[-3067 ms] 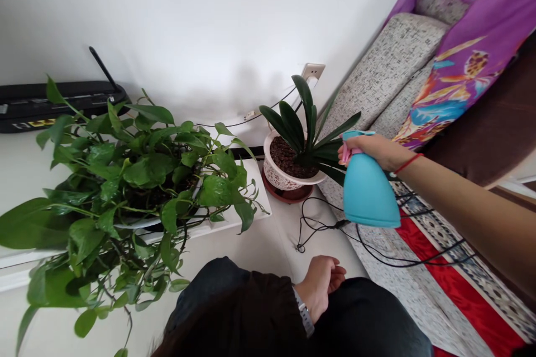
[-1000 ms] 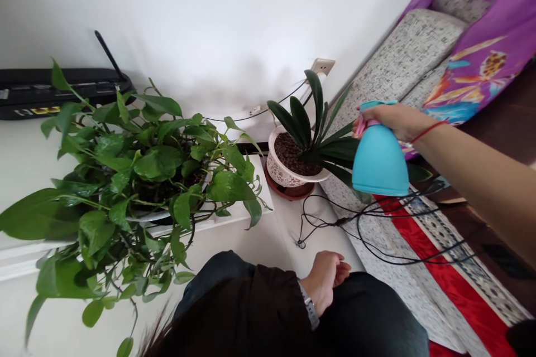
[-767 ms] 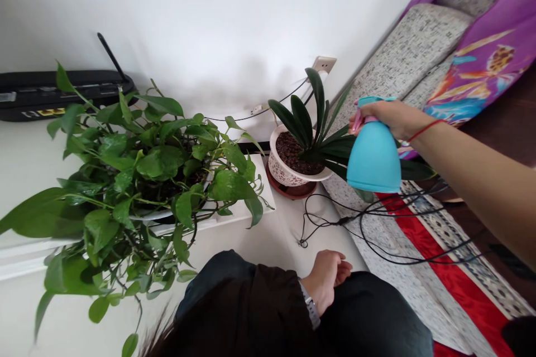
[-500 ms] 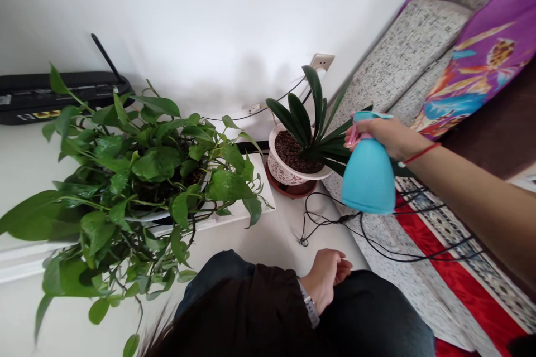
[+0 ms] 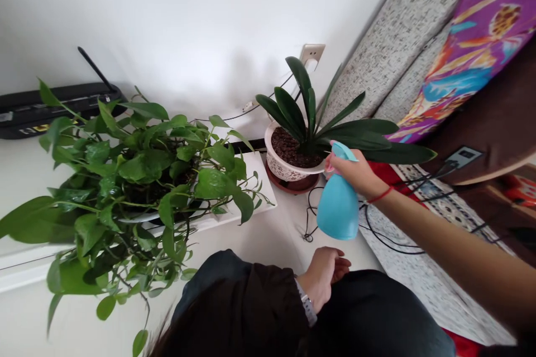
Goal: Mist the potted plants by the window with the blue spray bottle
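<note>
My right hand (image 5: 355, 172), with a red cord at the wrist, grips the neck and trigger of a blue spray bottle (image 5: 337, 209). The bottle stands nearly upright in the air, beside the patterned white pot (image 5: 288, 168). In that pot grows a plant with long strap-shaped leaves (image 5: 312, 114), some passing behind my hand. Against my knee lies my left hand (image 5: 321, 276), a watch on its wrist; its fingers are loosely bent, apart, and hold nothing. To the left spreads a trailing plant (image 5: 146, 170) with wet, shiny leaves.
A black router (image 5: 54, 106) sits behind the trailing plant. Black cables (image 5: 310, 223) lie on the floor and run right. A wall socket (image 5: 312, 54) is above the strap-leaved plant. A grey speckled sofa (image 5: 402, 28) and a purple patterned cloth (image 5: 469, 61) stand at right.
My right hand has brought the spray bottle left and lower, away from the strap-shaped leaves, which now show more fully. The left hand stays by the knee. The view has shifted slightly.
</note>
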Demonstrator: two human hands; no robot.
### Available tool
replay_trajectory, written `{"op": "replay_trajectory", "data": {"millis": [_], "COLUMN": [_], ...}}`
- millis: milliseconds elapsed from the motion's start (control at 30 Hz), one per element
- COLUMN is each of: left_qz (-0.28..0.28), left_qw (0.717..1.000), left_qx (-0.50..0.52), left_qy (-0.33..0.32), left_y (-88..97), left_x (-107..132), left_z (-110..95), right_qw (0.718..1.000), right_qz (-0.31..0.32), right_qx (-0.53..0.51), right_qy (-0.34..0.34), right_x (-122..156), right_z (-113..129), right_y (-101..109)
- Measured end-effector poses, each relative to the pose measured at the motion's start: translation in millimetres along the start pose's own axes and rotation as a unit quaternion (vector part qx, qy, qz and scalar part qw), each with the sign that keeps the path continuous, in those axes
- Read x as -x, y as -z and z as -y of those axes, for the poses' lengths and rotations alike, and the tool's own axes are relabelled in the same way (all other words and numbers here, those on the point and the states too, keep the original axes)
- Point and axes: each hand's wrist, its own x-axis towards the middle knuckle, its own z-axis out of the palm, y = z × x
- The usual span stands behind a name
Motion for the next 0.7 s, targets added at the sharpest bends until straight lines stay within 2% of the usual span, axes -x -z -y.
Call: {"op": "replay_trajectory", "data": {"millis": [133,200,300,400,567,700], "left_qz": [-0.005,-0.008,0.003,0.017,0.049,0.092], "left_qw": [1.000,1.000,0.999,0.999,0.990,0.986], "left_qx": [0.003,-0.005,-0.022,-0.037,-0.129,-0.141], "left_qy": [0.014,0.024,0.043,0.021,0.030,-0.004], "left_y": [-3.2,-4.9,-5.1,-1.7,2.2,2.3], "left_x": [2.4,3.6,4.0,6.0,13.2,10.5], "left_z": [4.3,10.0,22.0,31.2,37.5,50.1], "right_qw": [0.999,0.996,0.994,0.991,0.985,0.988], "right_qz": [-0.004,-0.007,-0.023,-0.051,-0.048,-0.078], "right_qx": [-0.048,-0.075,-0.094,-0.116,-0.165,-0.125], "right_qy": [0.014,0.041,0.042,0.032,0.015,0.040], "right_x": [16.6,22.7,27.3,27.2,23.5,19.8], "right_z": [-24.0,-39.4,-66.3,-87.8,-100.2,-106.6], "right_y": [-9.6,-15.0,-22.1,-26.7,-27.7,-23.2]}}
